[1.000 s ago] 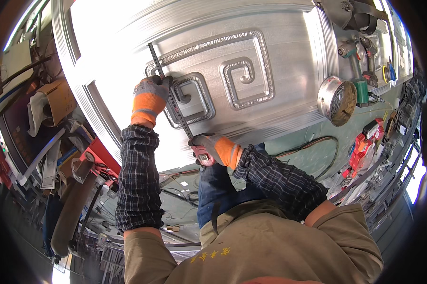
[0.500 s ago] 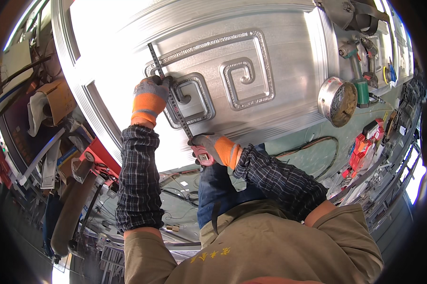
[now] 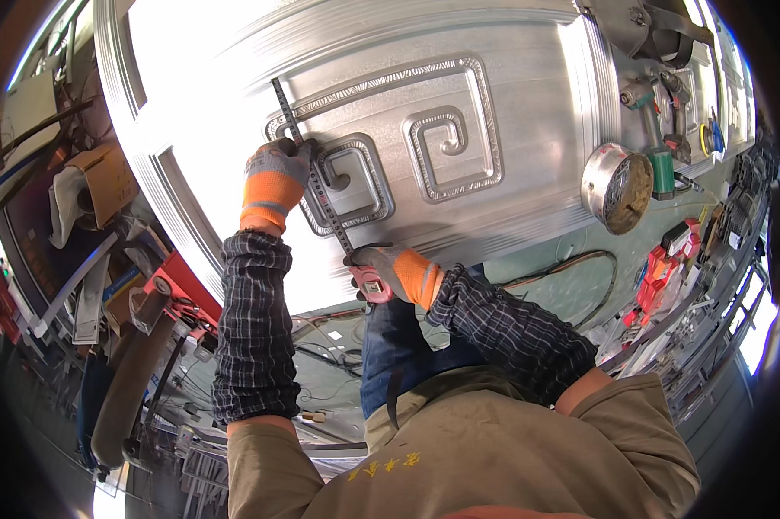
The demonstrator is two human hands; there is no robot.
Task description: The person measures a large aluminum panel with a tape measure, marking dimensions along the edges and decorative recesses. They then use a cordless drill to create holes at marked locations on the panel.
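Observation:
A large embossed metal panel (image 3: 511,78) with raised square spiral patterns lies in front of me. A tape measure blade (image 3: 308,160) runs across it, from the panel's upper left area down to its near edge. My left hand (image 3: 273,182), in a grey and orange glove, presses the blade onto the panel beside one spiral. My right hand (image 3: 390,272), gloved the same way, grips the red tape measure case (image 3: 371,285) at the panel's near edge.
A round metal tin (image 3: 616,189) sits on the panel's right side, with a green-handled tool (image 3: 660,169) and drills behind it. Red tools (image 3: 667,259) and cables lie on the green bench to the right. Cardboard and clutter stand at left.

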